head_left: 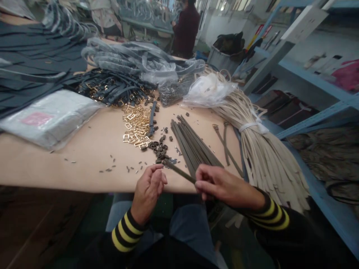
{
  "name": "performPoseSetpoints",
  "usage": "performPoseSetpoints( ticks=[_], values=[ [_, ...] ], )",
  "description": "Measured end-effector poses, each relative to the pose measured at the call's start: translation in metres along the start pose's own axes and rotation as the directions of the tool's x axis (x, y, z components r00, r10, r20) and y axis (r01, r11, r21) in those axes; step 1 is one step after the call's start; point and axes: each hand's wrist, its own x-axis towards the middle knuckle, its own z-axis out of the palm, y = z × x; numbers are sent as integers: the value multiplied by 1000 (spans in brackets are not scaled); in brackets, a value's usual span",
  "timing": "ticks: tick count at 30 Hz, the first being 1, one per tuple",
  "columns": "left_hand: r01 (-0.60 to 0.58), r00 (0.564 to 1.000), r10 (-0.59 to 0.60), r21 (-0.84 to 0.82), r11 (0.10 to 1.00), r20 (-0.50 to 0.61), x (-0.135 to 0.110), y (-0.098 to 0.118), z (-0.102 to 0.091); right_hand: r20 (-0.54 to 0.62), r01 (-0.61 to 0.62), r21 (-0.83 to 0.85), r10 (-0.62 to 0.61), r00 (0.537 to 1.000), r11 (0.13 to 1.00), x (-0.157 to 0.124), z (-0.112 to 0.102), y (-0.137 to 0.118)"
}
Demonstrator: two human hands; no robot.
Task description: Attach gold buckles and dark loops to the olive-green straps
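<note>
My right hand [221, 185] is closed around a thin dark olive strap [179, 172], which points up and left over the table's near edge. My left hand [150, 188] pinches its fingertips together at the strap's free end; whether a small piece sits in the pinch is hidden. Just beyond lie small dark loops [159, 147] and a pile of gold buckles [136, 129]. A bundle of the same olive straps [190, 144] lies on the table right above my right hand.
The tan table [84, 157] holds a plastic-wrapped grey pack [47, 117], a heap of dark buckled straps [109, 87], clear bags [207, 89] and a tied bundle of cream straps [260, 149]. Blue shelving [316, 80] stands at right. A person [185, 30] stands far back.
</note>
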Motion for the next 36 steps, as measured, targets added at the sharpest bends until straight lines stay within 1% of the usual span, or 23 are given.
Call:
performPoseSetpoints(
  ticks=[2, 4, 6, 8, 9, 12, 14, 15, 17, 19, 20, 21, 22, 23, 24, 25, 26, 27, 28, 29, 31, 34, 36],
  values=[
    [166, 985, -155, -155, 974, 80, -13, 3, -1, 111, -82, 169, 64, 992, 982, -13, 31, 9],
    [297, 951, -268, -204, 933, 155, -27, 0, -1, 159, -154, 347, 104, 982, 925, -19, 58, 24],
    [394, 912, -353, -205, 896, 209, -40, -7, 1, 161, -194, 465, 133, 978, 864, -21, 78, 37],
    [443, 884, -394, -185, 877, 250, -52, -14, 3, 128, -201, 518, 157, 979, 832, -21, 93, 43],
    [449, 880, -399, -176, 876, 260, -57, -17, 4, 108, -199, 533, 167, 980, 823, -20, 98, 45],
    [436, 883, -384, -166, 885, 269, -69, -22, 6, 63, -179, 583, 175, 983, 793, -20, 108, 44],
    [446, 878, -380, -212, 869, 290, -73, -22, 7, 55, -160, 614, 161, 985, 773, -21, 111, 44],
    [468, 869, -386, -261, 844, 310, -74, -22, 8, 49, -145, 626, 148, 988, 766, -22, 112, 43],
    [549, 826, -419, -373, 748, 377, -76, -21, 9, 36, -111, 643, 115, 993, 758, -24, 115, 44],
    [647, 756, -459, -428, 631, 466, -77, -20, 11, 27, -78, 648, 80, 996, 757, -26, 117, 45],
    [683, 724, -476, -421, 596, 500, -77, -20, 12, 26, -67, 649, 66, 997, 758, -27, 118, 45],
    [698, 708, -488, -402, 592, 511, -77, -21, 12, 30, -64, 648, 58, 998, 759, -27, 119, 46],
    [682, 722, -495, -379, 625, 484, -77, -23, 12, 29, -65, 648, 60, 998, 759, -27, 121, 47],
    [632, 766, -490, -344, 695, 416, -77, -24, 12, 24, -70, 648, 72, 997, 759, -26, 122, 47],
    [544, 831, -462, -283, 790, 309, -77, -26, 12, 12, -79, 649, 94, 996, 757, -26, 123, 48],
    [424, 901, -392, -188, 886, 184, -77, -27, 12, -2, -89, 650, 118, 993, 754, -25, 124, 48],
    [287, 956, -282, -63, 956, 82, -77, -29, 12, -17, -97, 653, 142, 990, 751, -24, 125, 48],
    [153, 987, -156, 66, 986, 28, -78, -30, 11, -29, -103, 654, 161, 986, 749, -23, 125, 48],
    [34, 999, -38, 172, 985, 23, -79, -30, 10, -38, -108, 654, 175, 984, 749, -22, 125, 48],
    [-64, 997, 52, 242, 968, 56, -80, -30, 10, -45, -109, 650, 181, 982, 752, -21, 125, 48],
    [-192, 977, 155, 294, 936, 146, -83, -29, 9, -58, -110, 634, 188, 980, 766, -21, 123, 48],
    [-290, 950, 228, 335, 897, 212, -86, -27, 8, -80, -101, 602, 185, 979, 792, -20, 122, 49],
    [-322, 940, 250, 360, 876, 230, -87, -27, 8, -87, -95, 574, 175, 981, 814, -20, 123, 50]
  ],
)
